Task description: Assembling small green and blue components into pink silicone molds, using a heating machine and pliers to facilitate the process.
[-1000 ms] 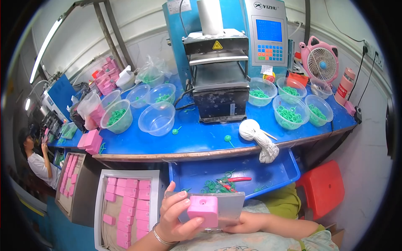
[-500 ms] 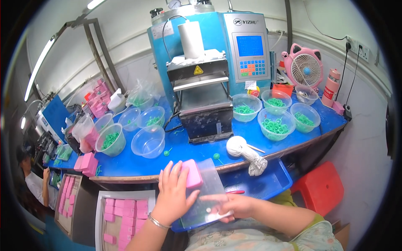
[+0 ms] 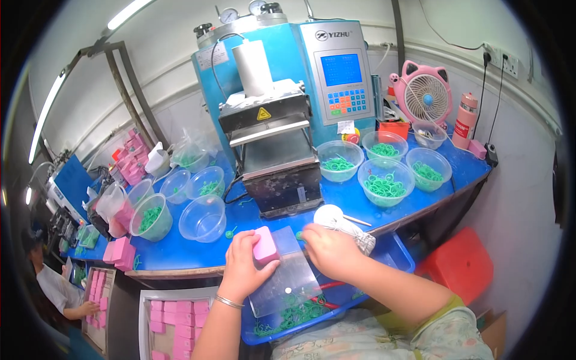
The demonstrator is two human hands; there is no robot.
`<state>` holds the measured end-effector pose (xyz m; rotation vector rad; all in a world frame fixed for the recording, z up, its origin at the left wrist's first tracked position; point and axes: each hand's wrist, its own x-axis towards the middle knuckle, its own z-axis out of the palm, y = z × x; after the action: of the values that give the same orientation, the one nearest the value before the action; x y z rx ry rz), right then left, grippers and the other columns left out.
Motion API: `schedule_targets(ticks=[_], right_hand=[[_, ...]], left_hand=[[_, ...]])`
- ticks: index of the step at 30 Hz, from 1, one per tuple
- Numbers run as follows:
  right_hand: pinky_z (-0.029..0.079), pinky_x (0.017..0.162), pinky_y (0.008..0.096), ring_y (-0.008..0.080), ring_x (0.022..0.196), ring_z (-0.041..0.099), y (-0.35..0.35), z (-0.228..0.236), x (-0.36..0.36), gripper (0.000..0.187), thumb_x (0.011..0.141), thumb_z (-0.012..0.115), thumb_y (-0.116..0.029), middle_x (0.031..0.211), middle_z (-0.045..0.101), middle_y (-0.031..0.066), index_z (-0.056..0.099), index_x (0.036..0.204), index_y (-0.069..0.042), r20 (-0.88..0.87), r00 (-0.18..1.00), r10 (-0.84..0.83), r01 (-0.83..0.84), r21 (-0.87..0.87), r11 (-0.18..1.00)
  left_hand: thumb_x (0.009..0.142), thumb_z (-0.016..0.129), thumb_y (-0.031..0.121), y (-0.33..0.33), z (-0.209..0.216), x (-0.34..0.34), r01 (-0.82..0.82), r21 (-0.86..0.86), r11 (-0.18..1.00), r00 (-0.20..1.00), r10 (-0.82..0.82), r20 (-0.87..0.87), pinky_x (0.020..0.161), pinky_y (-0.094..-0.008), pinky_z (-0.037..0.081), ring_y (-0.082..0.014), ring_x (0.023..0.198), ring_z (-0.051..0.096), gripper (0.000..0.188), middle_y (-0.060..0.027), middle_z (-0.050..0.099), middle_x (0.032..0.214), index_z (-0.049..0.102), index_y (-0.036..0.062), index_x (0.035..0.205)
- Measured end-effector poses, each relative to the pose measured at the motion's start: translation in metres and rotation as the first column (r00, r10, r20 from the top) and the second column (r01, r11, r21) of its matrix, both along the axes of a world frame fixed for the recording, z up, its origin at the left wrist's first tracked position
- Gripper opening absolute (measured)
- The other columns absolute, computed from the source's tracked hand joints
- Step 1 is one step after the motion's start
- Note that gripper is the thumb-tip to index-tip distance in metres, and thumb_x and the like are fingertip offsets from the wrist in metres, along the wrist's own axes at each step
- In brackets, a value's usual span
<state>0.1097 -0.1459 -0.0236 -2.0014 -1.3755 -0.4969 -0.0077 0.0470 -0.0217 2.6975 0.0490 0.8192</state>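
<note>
My left hand (image 3: pixel 243 264) grips a pink rubbery block (image 3: pixel 266 246) by its left side, thumb below and fingers along the top. The block rests on the upper left part of a clear plate (image 3: pixel 288 273). A small white disc (image 3: pixel 288 290) lies lower on that plate. My right hand (image 3: pixel 333 249) reaches past the plate's right edge to the table, fingertips pinched on a small green ring-like piece (image 3: pixel 300 236). Just beyond my right hand lies a white cloth pouch (image 3: pixel 329 215) with a round end, partly hidden by the hand. A similar green piece (image 3: pixel 231 232) sits farther left.
Under the plate a blue tray (image 3: pixel 401 255) holds green pieces and a red-handled tool. Clear bowls (image 3: pixel 387 195) of green pieces flank a blue press machine (image 3: pixel 282 186). Pink blocks fill a white-framed tray (image 3: pixel 144 324) at lower left. A red stool (image 3: pixel 459 264) stands right; a co-worker (image 3: pixel 57 282) is far left.
My right hand has moved from over the plate forward to the green piece on the table. The white disc, formerly beside my right hand, now lies uncovered. The view has shifted slightly.
</note>
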Motion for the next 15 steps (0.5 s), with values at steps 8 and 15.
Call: schedule_targets(ticks=[8,15], right_hand=[[0.051,0.052,0.0358,0.0256,0.064,0.062,-0.006,-0.025,-0.014,0.033,0.078,0.055,-0.013,0.097,0.055,0.0129,0.054,0.110,-0.004,0.001,0.995,-0.104,0.103,-0.153,0.983],[0.051,0.061,0.0412,0.0287,0.071,0.062,-0.050,-0.064,-0.051,0.027,0.077,0.059,-0.024,0.106,0.059,0.0147,0.062,0.096,-0.005,-0.252,0.959,-0.129,0.011,-0.421,0.907]], left_hand=[[0.056,0.083,0.018,0.018,-0.017,0.006,0.025,-0.213,0.977,0.999,-0.033,-0.031,0.092,-0.0381,0.040,-0.0299,0.108,0.046,0.068,-0.0145,0.048,0.113,0.042,0.0058,0.109],[0.055,0.082,0.020,0.015,-0.020,0.007,0.034,-0.257,0.966,0.999,-0.033,0.009,0.092,-0.0413,0.037,-0.0324,0.108,0.047,0.068,-0.0144,0.051,0.115,0.043,0.0073,0.109]])
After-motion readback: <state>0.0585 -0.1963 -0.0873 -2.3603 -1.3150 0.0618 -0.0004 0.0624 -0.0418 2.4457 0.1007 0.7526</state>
